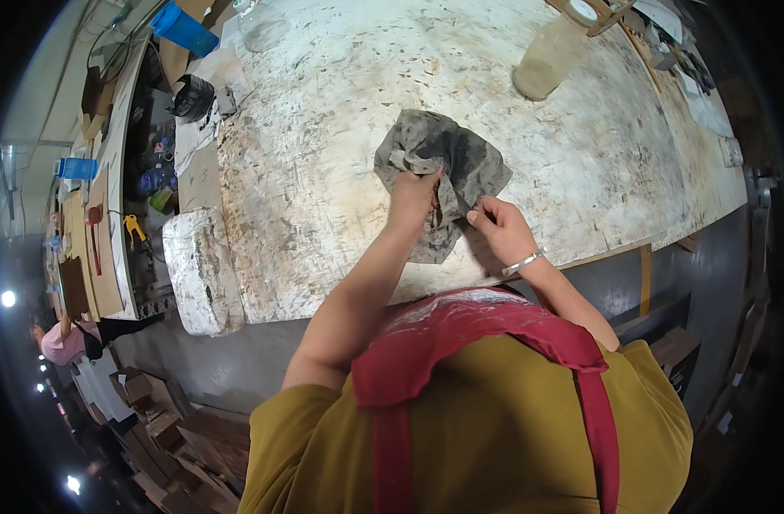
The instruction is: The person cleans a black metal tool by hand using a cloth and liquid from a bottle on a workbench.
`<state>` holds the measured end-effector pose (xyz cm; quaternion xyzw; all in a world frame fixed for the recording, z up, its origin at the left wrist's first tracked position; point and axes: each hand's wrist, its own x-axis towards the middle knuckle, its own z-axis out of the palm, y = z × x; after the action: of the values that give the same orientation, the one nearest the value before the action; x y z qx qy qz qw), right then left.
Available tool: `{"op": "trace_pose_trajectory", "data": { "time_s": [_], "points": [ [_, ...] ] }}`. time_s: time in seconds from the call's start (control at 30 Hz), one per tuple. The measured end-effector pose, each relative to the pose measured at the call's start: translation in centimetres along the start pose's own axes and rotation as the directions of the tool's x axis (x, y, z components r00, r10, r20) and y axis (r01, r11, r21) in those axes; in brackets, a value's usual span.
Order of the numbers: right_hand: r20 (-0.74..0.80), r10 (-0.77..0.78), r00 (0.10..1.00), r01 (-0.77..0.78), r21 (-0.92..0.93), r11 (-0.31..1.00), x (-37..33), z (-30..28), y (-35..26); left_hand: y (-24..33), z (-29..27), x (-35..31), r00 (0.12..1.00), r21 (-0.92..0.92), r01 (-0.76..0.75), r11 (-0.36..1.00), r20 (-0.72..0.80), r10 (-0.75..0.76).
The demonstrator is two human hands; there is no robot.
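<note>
A crumpled grey rag (482,163) with dark stains is on the worktable (323,137), close to the near edge. My left hand (412,201) is closed on its middle, thumb pointing away from me and folds bunched around the fingers. With finger and thumb, my right hand (502,230) pinches the rag's right-hand lower edge. A silvery bracelet (523,262) circles my right wrist. Whether anything lies inside the rag's folds cannot be made out.
A cloudy jar (548,60) stands at the far right. Far left are a blue container (185,30) and a black cup-like pot (192,97). A paint-smeared white block (202,272) sits at the near left corner. Beyond it, another person (64,343) is in the background.
</note>
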<state>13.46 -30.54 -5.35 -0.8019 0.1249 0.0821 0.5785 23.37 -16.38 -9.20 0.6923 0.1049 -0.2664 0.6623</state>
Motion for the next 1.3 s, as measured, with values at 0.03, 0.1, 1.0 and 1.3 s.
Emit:
{"op": "trace_pose_trajectory", "data": {
  "time_s": [0.03,0.1,1.0,1.3],
  "points": [
    [0.001,0.002,1.0,-0.002,0.007,1.0,-0.3,-0.3,0.0,0.1,0.1,0.2,1.0,-0.005,0.0,1.0,-0.001,0.0],
    [0.012,0.002,1.0,-0.001,-0.047,0.999,-1.7,-1.1,0.3,0.7,0.5,1.0,0.995,-0.429,-0.05,0.902,-0.1,0.008],
    [-0.034,-0.008,0.999,0.007,-0.034,0.999,0.8,1.3,0.6,1.1,-0.3,-0.9,0.98,-0.308,0.2,0.93,0.077,-0.185],
    [-0.003,0.047,0.999,-0.047,0.08,0.996,-1.2,0.0,0.8,0.8,0.2,-1.4,0.968,-0.337,0.25,0.908,0.079,-0.238]
  ]
}}
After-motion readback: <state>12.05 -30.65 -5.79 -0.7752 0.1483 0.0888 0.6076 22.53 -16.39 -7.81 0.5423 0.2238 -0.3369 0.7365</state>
